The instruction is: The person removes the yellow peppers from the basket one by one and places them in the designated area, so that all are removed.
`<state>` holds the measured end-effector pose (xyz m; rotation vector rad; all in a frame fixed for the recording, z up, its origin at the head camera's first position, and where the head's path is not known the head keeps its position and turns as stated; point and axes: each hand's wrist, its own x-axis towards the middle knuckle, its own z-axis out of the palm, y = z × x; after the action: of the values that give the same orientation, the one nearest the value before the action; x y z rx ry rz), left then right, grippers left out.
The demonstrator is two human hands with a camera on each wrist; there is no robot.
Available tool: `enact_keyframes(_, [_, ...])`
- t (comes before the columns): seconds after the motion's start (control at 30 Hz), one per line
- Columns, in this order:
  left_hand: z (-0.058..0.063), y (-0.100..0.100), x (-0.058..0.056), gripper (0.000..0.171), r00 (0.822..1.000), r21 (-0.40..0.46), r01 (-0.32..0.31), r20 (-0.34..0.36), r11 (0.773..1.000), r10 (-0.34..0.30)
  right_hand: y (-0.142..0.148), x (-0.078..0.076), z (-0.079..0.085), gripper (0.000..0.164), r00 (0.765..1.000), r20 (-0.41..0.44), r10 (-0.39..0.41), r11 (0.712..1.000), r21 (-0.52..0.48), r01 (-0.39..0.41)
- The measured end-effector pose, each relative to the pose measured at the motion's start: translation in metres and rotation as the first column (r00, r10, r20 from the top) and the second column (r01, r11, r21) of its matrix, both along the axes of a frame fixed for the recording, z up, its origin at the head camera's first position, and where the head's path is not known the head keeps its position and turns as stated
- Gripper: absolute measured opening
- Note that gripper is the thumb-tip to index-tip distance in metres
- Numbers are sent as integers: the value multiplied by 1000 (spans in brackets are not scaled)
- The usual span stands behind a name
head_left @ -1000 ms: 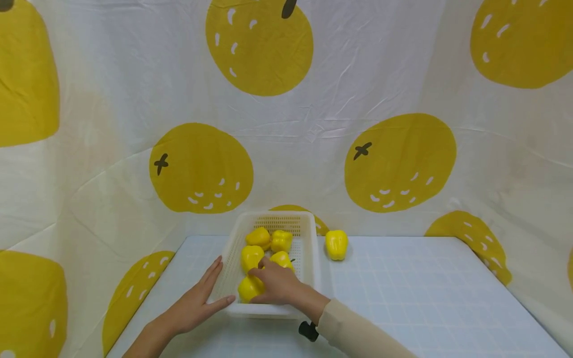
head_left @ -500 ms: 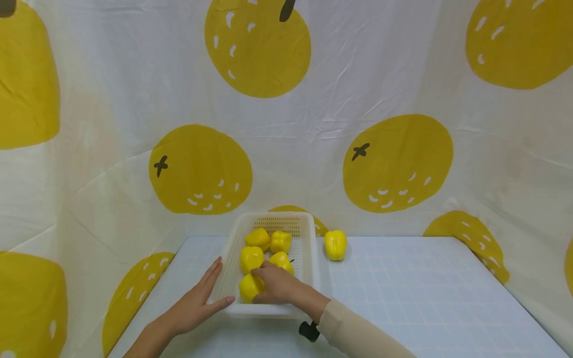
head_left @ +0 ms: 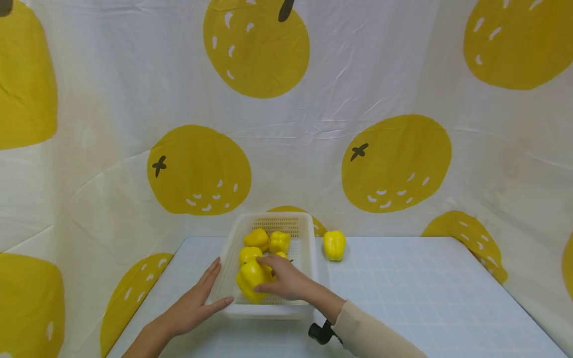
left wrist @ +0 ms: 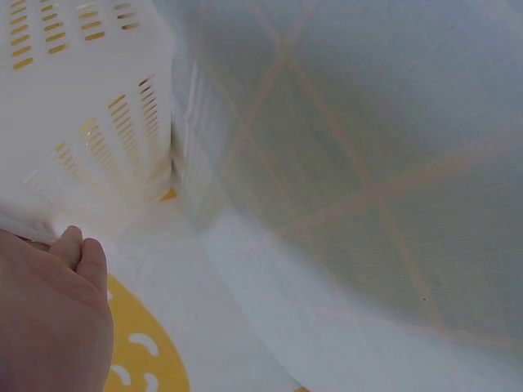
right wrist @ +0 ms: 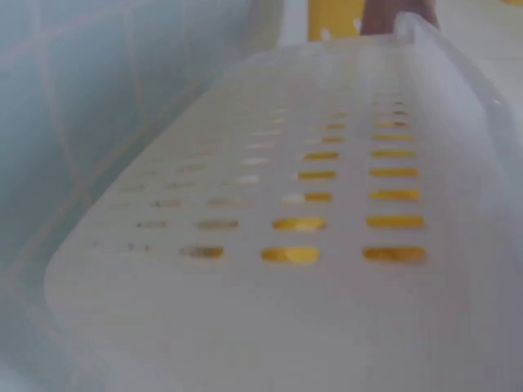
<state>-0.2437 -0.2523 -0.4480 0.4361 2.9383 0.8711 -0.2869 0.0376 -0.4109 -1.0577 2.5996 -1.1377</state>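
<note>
A white plastic basket (head_left: 315,278) stands on the table with several yellow bell peppers inside, among them one pepper (head_left: 256,239) at the back left and one (head_left: 279,242) beside it. My right hand (head_left: 286,278) grips a yellow bell pepper (head_left: 252,278) over the front of the basket, thumb and fingers on its right side. It partly covers the peppers behind it. My left hand (head_left: 192,306) rests against the basket's left side, fingers straight along the rim and thumb at the front corner. In the left wrist view, its fingers (left wrist: 91,261) touch the basket wall (left wrist: 82,106).
Another yellow bell pepper (head_left: 334,245) lies on the table (head_left: 403,293) right of the basket. A white curtain (head_left: 304,174) printed with yellow fruit hangs behind the table and along both sides. The right wrist view shows the slotted basket wall (right wrist: 204,310) close up.
My right hand has raised the front bell pepper and tipped it, shifting slightly to the right. My left hand has stayed on the basket's side.
</note>
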Motion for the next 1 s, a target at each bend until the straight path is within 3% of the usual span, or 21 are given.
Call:
enact_keyframes(0.33, [0, -1, 1, 102, 999, 5, 9, -32, 1000, -9, 27, -3, 14, 69, 998, 52, -37, 990, -132, 44])
enact_keyframes(1.0, [2, 1, 1, 103, 1000, -1, 12, 1, 1000, -12, 83, -16, 25, 69, 969, 148, -197, 958, -180, 222])
